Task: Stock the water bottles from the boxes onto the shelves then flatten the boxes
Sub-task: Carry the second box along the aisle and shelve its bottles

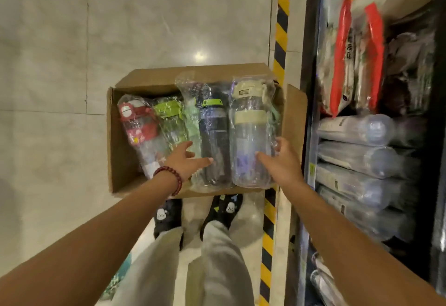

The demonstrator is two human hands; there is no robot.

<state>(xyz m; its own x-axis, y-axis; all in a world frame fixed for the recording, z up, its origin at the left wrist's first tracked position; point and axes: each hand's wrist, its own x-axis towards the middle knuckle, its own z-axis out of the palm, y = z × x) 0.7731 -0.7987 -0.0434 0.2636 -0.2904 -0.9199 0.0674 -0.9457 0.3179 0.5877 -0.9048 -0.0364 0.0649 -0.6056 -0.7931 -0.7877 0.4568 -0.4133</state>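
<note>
An open cardboard box (120,161) stands on the floor in front of my feet. In it lie plastic-wrapped water bottles: a red-lidded one (135,124) at the left and a green one (169,122) beside it. My left hand (184,161), with a red bead bracelet on its wrist, holds a dark bottle with a green band (213,122), thumb across its front. My right hand (281,161) grips a clear bottle with a cream lid (251,122), fingers round its right side. Both held bottles sit higher than the ones in the box.
A shelf unit (311,136) runs along the right, with wrapped clear bottles (357,151) lying stacked in it and red-and-white packets (347,64) above. A yellow-black hazard strip (281,28) marks the floor edge by the shelf. Pale tiled floor (60,64) lies to the left.
</note>
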